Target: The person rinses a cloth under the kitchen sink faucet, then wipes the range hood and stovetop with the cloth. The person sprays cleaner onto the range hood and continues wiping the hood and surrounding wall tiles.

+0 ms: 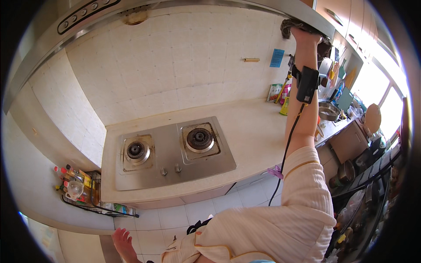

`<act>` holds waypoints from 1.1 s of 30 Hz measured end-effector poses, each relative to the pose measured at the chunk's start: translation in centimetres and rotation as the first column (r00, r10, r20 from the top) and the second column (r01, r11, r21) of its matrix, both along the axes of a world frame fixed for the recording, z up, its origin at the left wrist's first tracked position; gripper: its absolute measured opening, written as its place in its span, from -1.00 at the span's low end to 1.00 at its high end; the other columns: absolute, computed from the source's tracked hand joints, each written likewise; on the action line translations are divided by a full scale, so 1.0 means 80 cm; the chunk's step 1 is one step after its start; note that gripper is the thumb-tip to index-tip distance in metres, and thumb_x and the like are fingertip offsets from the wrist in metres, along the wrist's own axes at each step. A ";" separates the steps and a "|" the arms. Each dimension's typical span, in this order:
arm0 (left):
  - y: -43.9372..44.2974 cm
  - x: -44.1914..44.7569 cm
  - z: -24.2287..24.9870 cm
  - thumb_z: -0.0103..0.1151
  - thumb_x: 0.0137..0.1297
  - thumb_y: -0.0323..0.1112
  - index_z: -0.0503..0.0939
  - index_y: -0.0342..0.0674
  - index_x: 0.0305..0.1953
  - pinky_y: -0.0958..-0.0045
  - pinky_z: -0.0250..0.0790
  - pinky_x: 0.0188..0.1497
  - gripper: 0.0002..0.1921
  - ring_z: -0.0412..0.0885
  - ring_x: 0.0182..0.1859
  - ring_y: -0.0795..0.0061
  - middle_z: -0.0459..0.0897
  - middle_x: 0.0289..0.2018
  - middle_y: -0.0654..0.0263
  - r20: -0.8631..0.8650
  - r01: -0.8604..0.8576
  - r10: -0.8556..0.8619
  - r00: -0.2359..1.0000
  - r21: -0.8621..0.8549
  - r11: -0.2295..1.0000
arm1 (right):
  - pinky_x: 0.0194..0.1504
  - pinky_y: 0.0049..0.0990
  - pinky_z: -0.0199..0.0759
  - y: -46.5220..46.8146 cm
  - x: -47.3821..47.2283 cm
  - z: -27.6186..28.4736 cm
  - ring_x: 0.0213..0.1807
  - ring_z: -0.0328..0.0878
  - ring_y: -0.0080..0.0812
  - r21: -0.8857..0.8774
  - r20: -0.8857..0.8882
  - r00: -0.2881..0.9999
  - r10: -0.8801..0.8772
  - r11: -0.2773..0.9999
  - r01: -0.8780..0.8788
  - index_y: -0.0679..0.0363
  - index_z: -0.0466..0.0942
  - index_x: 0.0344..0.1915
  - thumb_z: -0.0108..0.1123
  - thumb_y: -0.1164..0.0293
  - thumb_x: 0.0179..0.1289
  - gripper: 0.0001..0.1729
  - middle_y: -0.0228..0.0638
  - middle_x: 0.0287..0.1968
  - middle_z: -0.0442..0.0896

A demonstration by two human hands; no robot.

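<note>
My right hand (306, 34) is raised at the far right end of the stainless steel range hood (210, 4). It presses a dark, crumpled cloth (289, 27) against the hood's lower edge; the fingers are mostly hidden by the cloth and the wrist. Low on the left, my left hand (123, 242) hangs in the air over the floor, with its fingers apart and nothing in it. Between the two hands lies a two-burner gas hob (167, 151) set in a pale countertop (256, 128). Brown stains mark the metal around both burners.
Bottles stand in a black wire rack (95, 187) at the counter's left end. Food packets (274, 92) lean by the tiled wall. A black device (307, 84) is strapped to my right forearm, its cable (290, 138) hanging past a purple clip (275, 171). Farther right are a metal pan (329, 111) and cluttered shelves.
</note>
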State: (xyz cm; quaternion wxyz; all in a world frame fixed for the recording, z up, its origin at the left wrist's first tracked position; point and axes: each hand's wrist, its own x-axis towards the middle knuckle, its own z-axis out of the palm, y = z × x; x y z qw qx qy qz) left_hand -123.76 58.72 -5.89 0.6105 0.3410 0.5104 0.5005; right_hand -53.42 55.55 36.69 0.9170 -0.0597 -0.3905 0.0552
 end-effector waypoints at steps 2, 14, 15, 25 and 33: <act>-0.003 -0.016 -0.006 -0.31 0.29 0.00 0.35 -0.17 0.02 0.40 0.15 -0.07 -0.55 0.37 -0.07 0.40 0.44 -0.07 0.27 0.043 0.010 -0.009 0.999 -0.034 0.999 | 0.16 0.04 -0.04 0.016 0.010 0.005 0.17 0.19 -0.08 -0.002 -0.017 0.998 0.058 0.998 -0.058 0.13 0.29 0.10 -0.38 -0.09 0.20 -0.34 -0.19 0.14 0.30; -0.016 0.064 -0.083 -0.25 0.25 0.07 0.33 -0.18 0.07 0.27 0.18 0.00 -0.48 0.35 0.03 0.31 0.41 0.01 0.19 0.104 -0.069 0.073 0.992 -0.043 0.997 | 0.20 -0.06 -0.04 0.123 0.089 0.006 0.22 0.16 -0.20 0.025 -0.090 0.928 0.361 0.932 -0.360 0.07 0.34 0.08 -0.34 -0.07 0.19 -0.38 -0.32 0.20 0.27; -0.019 0.075 -0.093 -0.17 0.23 0.08 0.31 -0.17 0.09 0.26 0.18 0.01 -0.47 0.33 0.06 0.28 0.39 0.03 0.19 0.132 -0.081 0.089 0.987 -0.065 0.995 | 0.20 -0.06 -0.06 0.136 0.098 0.007 0.22 0.15 -0.20 0.000 -0.086 0.933 0.348 0.937 -0.350 0.07 0.33 0.09 -0.34 -0.07 0.19 -0.38 -0.31 0.20 0.26; -0.023 0.138 -0.183 -0.20 0.22 0.13 0.43 0.00 -0.07 0.60 0.15 -0.30 -0.57 0.38 -0.29 0.65 0.48 -0.26 0.52 0.153 -0.265 0.293 0.944 -0.178 0.948 | 0.23 0.00 -0.16 0.247 0.175 0.016 0.26 0.06 -0.15 -0.200 -0.004 0.971 0.239 0.951 -0.235 0.11 0.25 0.15 -0.38 -0.04 0.22 -0.36 -0.29 0.23 0.21; -0.010 0.162 -0.245 -0.14 0.21 0.00 0.43 -0.14 -0.09 0.50 0.24 -0.22 -0.61 0.43 -0.22 0.50 0.50 -0.24 0.36 0.120 -0.279 0.329 0.937 -0.313 0.908 | 0.08 -0.06 0.14 0.262 0.243 -0.015 0.02 0.35 -0.14 -0.553 -0.144 0.986 0.087 0.819 -0.153 0.16 0.44 -0.08 -0.35 0.04 0.25 -0.46 -0.24 -0.02 0.47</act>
